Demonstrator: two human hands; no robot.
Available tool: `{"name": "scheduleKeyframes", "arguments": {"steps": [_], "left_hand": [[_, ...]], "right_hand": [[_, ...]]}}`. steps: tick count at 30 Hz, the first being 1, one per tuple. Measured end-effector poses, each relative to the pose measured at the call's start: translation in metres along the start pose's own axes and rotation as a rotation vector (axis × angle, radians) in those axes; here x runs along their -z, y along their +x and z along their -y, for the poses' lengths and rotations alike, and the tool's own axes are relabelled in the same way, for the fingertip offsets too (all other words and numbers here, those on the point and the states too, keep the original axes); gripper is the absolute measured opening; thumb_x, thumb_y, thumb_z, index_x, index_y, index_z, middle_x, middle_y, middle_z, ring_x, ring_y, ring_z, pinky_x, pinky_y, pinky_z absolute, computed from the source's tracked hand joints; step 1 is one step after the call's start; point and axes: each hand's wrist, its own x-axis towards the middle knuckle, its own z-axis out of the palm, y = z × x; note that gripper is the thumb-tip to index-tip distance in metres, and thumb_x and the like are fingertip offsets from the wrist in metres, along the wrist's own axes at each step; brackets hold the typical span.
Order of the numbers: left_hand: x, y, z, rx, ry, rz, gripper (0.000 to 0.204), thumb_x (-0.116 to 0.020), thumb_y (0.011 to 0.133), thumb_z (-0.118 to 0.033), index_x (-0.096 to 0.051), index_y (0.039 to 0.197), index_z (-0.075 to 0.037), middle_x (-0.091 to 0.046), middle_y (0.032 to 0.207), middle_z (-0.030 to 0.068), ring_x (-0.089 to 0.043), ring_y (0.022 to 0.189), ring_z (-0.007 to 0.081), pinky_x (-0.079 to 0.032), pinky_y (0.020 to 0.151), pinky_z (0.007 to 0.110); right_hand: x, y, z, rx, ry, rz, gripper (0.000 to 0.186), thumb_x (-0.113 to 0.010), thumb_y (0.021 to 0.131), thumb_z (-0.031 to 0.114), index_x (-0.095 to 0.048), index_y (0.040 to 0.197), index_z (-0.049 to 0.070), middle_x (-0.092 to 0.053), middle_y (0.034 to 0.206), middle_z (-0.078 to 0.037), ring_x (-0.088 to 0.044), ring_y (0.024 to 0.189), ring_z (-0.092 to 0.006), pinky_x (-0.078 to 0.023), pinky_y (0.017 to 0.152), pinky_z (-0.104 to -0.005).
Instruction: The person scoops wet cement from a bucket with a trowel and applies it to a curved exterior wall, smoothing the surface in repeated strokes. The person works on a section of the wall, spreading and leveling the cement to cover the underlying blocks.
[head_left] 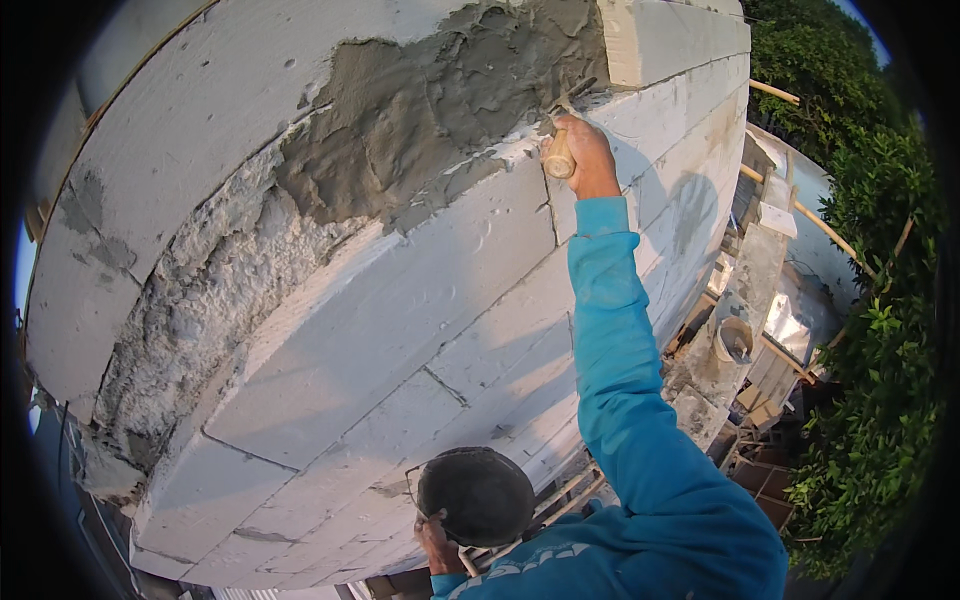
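Observation:
My right hand [590,158], at the end of a blue sleeve, is closed around the pale wooden handle [558,160] of a trowel. The trowel's blade, mostly hidden, lies against wet grey mortar [400,115] spread in a broad rough patch over the wall. Low in the view, my left hand [437,545] grips a black bucket [475,497] at its rim, near the thin wire handle. The bucket's inside looks dark; how much mortar it holds I cannot tell. Left of the wet patch, a strip of rough pale concrete [220,270] shows between the white blocks.
White block wall [400,310] fills most of the view, with one block [672,40] standing beside the mortar at the top. To the right, below, are planks, a concrete ledge [750,280] and a pale bucket [734,340]. Bamboo poles [835,238] and leafy trees [870,400] lie beyond.

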Motion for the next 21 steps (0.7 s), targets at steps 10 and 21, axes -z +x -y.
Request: {"name": "scheduleKeyframes", "arguments": {"steps": [10,21], "left_hand": [[0.006,0.008,-0.004,-0.036,0.010,0.102,0.043,-0.057,0.069,0.007,-0.062,0.111,0.002,-0.068,0.102,0.0111,-0.065,0.086,0.0233,-0.053,0.076,0.034],[0.004,0.010,0.001,-0.046,-0.015,0.004,0.037,-0.060,0.073,0.004,-0.062,0.109,0.004,-0.068,0.100,0.0120,-0.066,0.082,0.0233,-0.052,0.074,0.033]], "right_hand": [[-0.095,-0.083,-0.026,0.151,0.177,0.141,0.038,-0.057,0.087,0.007,-0.035,0.116,-0.001,-0.046,0.093,-0.017,-0.056,0.067,-0.0243,-0.051,0.049,-0.0414],[-0.063,0.058,0.002,0.212,-0.101,-0.196,0.043,-0.058,0.083,0.007,-0.041,0.117,-0.012,-0.055,0.104,-0.023,-0.064,0.078,-0.0285,-0.055,0.062,-0.0438]]}}
